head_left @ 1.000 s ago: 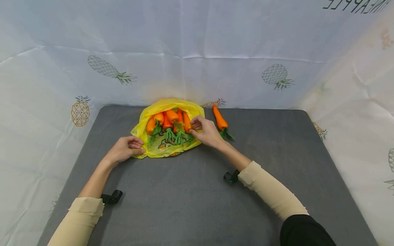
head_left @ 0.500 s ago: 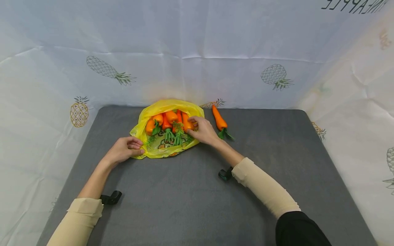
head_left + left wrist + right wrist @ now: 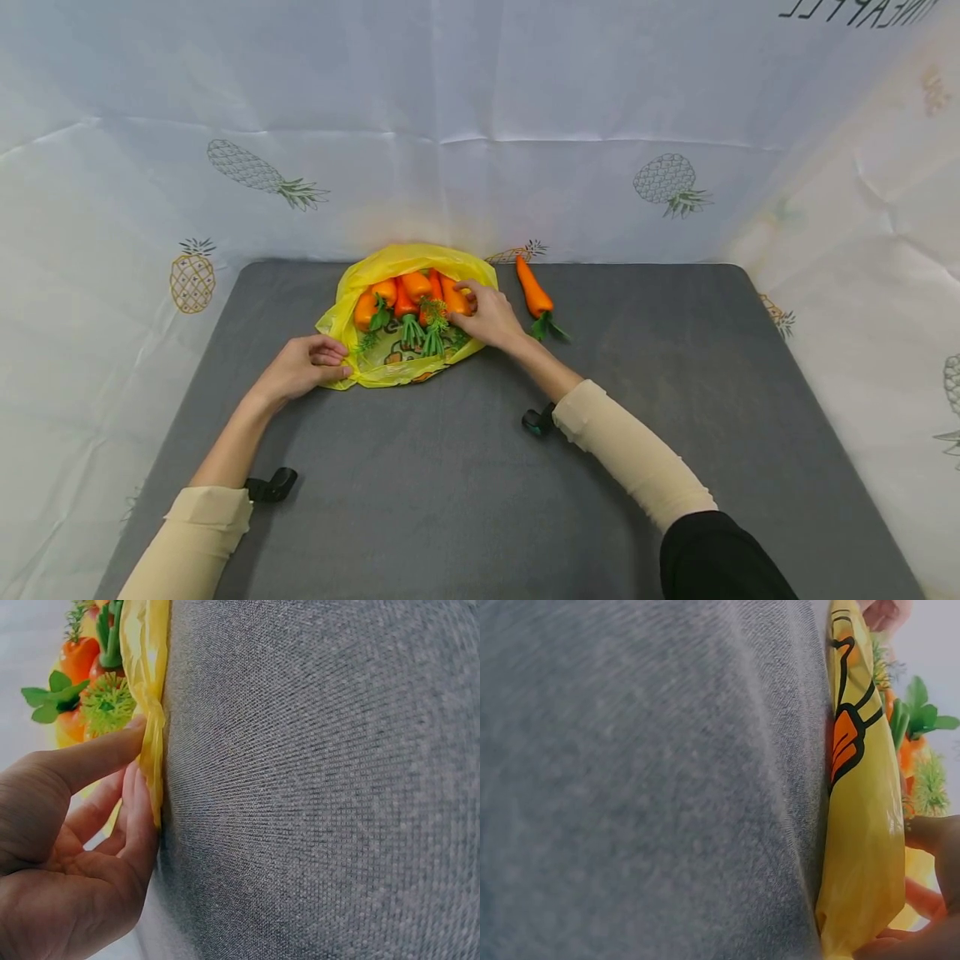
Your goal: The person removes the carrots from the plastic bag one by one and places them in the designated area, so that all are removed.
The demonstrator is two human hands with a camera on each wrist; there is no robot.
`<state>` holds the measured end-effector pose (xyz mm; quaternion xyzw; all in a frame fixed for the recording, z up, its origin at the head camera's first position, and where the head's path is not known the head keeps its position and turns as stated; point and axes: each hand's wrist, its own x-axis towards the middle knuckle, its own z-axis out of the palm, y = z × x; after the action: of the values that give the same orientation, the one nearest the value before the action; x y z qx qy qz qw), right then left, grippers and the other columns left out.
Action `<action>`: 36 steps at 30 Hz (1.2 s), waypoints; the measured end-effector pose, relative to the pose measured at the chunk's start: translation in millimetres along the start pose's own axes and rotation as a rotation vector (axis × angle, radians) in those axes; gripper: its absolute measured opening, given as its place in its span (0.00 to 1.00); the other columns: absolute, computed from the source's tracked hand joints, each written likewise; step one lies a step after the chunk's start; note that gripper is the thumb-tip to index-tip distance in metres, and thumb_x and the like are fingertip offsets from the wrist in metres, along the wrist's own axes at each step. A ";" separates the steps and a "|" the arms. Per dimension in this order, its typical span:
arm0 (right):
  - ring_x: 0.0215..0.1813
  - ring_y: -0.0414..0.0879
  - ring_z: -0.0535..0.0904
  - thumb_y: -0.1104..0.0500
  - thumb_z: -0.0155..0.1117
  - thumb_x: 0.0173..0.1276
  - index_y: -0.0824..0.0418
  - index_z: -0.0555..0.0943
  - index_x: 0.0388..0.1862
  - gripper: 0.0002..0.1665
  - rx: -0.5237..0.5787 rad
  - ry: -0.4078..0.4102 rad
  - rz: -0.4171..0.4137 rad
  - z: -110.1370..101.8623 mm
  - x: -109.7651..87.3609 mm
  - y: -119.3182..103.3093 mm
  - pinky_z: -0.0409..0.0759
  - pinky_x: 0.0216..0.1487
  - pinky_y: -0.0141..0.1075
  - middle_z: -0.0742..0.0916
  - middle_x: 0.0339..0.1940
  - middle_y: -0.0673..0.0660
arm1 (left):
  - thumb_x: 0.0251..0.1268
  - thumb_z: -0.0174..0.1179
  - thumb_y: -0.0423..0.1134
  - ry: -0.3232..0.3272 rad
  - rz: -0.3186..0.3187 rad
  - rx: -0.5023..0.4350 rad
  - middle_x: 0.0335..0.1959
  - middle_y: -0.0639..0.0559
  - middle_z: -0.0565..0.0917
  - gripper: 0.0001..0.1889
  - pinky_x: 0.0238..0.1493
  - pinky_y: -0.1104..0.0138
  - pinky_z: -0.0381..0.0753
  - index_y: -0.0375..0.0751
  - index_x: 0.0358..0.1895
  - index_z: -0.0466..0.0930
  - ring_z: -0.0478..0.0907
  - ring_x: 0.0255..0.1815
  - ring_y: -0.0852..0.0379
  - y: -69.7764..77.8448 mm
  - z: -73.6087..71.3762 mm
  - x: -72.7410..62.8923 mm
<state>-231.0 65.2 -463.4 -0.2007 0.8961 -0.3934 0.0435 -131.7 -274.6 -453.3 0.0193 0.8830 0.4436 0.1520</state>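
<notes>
- The left hand pinches the yellow plastic bag by its rim, seemingly keeping the mouth open.
- The right hand grips a carrot inside, perhaps for steadying it.

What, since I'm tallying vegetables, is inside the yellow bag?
Several orange carrots with green tops show through the mouth of the yellow plastic bag. The right hand covers part of the rightmost one; anything deeper is hidden by the bag and carrots.

Grey fabric-topped table, creased pale cloth beyond its far edge, pineapple prints (some orange), mirrored lettering at far right.
</notes>
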 end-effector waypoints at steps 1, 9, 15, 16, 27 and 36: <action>0.51 0.56 0.88 0.52 0.72 0.75 0.59 0.79 0.74 0.31 0.005 0.002 0.005 0.3 0.4 0.3 0.85 0.50 0.48 0.90 0.52 0.63 | 0.71 0.74 0.34 0.000 -0.002 0.001 0.52 0.30 0.88 0.21 0.40 0.75 0.86 0.24 0.59 0.80 0.84 0.43 0.65 0.2 0.1 0.1; 0.61 0.58 0.88 0.52 0.71 0.75 0.56 0.80 0.73 0.30 0.071 -0.007 0.064 -4.5 -0.6 -2.2 0.87 0.59 0.53 0.90 0.61 0.64 | 0.71 0.73 0.34 0.003 -0.015 0.008 0.53 0.31 0.88 0.21 0.42 0.76 0.86 0.25 0.60 0.80 0.83 0.42 0.68 -0.1 0.2 0.5; 0.64 0.59 0.87 0.53 0.69 0.74 0.56 0.81 0.72 0.29 0.118 -0.016 0.084 -13.3 -3.6 -5.7 0.87 0.61 0.55 0.88 0.65 0.65 | 0.71 0.74 0.34 0.003 -0.009 -0.006 0.52 0.32 0.88 0.21 0.41 0.75 0.86 0.25 0.59 0.81 0.83 0.41 0.69 -0.3 -0.3 -0.5; 0.63 0.59 0.86 0.54 0.69 0.74 0.56 0.81 0.72 0.28 0.126 -0.018 0.085 -15.0 -4.3 -6.1 0.87 0.61 0.55 0.88 0.65 0.65 | 0.71 0.74 0.34 0.003 -0.007 -0.007 0.52 0.32 0.88 0.21 0.41 0.75 0.85 0.24 0.59 0.81 0.83 0.41 0.69 -0.2 -0.2 -0.6; 0.62 0.62 0.88 0.54 0.70 0.75 0.55 0.83 0.71 0.26 0.155 -0.031 0.064 -32.9 -16.3 -9.5 0.87 0.64 0.56 0.87 0.68 0.65 | 0.71 0.73 0.35 0.000 -0.016 0.005 0.55 0.30 0.87 0.21 0.43 0.76 0.85 0.25 0.60 0.81 0.83 0.44 0.66 0.8 0.1 1.0; 0.63 0.61 0.88 0.56 0.70 0.76 0.55 0.82 0.71 0.26 0.176 -0.060 0.029 -45.2 -28.5 -12.5 0.87 0.65 0.54 0.88 0.66 0.64 | 0.71 0.74 0.35 0.006 -0.028 0.012 0.52 0.32 0.88 0.21 0.42 0.75 0.86 0.26 0.59 0.81 0.83 0.43 0.64 0.8 1.2 1.8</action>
<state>-211.4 99.8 -425.6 -0.1947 0.8592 -0.4638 0.0933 -133.2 -272.9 -453.7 0.0065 0.8862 0.4364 0.1553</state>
